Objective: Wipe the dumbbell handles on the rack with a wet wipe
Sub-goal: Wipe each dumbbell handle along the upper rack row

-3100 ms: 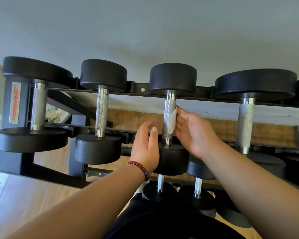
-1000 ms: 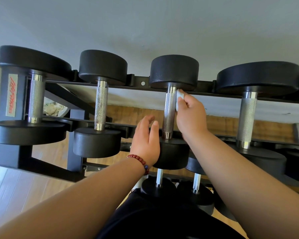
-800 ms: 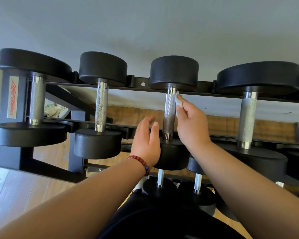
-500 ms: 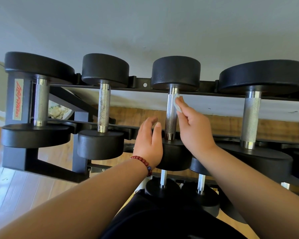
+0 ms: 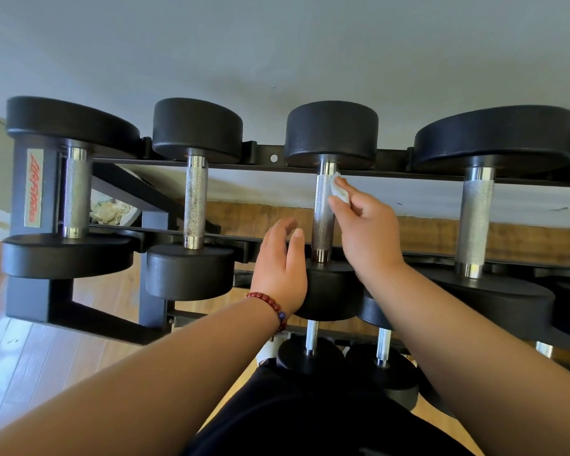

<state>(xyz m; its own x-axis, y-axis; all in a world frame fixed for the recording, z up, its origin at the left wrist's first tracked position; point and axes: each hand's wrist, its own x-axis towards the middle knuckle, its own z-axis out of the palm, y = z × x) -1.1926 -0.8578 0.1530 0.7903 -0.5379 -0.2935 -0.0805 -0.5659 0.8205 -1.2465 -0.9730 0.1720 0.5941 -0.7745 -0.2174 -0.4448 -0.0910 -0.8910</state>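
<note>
Black dumbbells with knurled steel handles lie side by side on the top tier of a black rack (image 5: 273,158). My right hand (image 5: 367,230) pinches a small white wet wipe (image 5: 338,190) against the upper right side of the third dumbbell's handle (image 5: 322,222). My left hand (image 5: 282,269), with a red bead bracelet at the wrist, rests with relaxed fingers against the near head of that dumbbell (image 5: 329,289), just left of the handle. The lower part of the handle looks darker than the top.
Other dumbbell handles stand at far left (image 5: 74,192), left (image 5: 195,199) and right (image 5: 474,218). Smaller dumbbells (image 5: 310,353) sit on a lower tier near my legs. A grey wall lies behind the rack, wooden floor below, and a bin with crumpled wipes (image 5: 111,212) behind the left frame.
Over three seconds my right hand slid the wipe from the middle of the third handle up to its top end. My left hand stayed against the near head.
</note>
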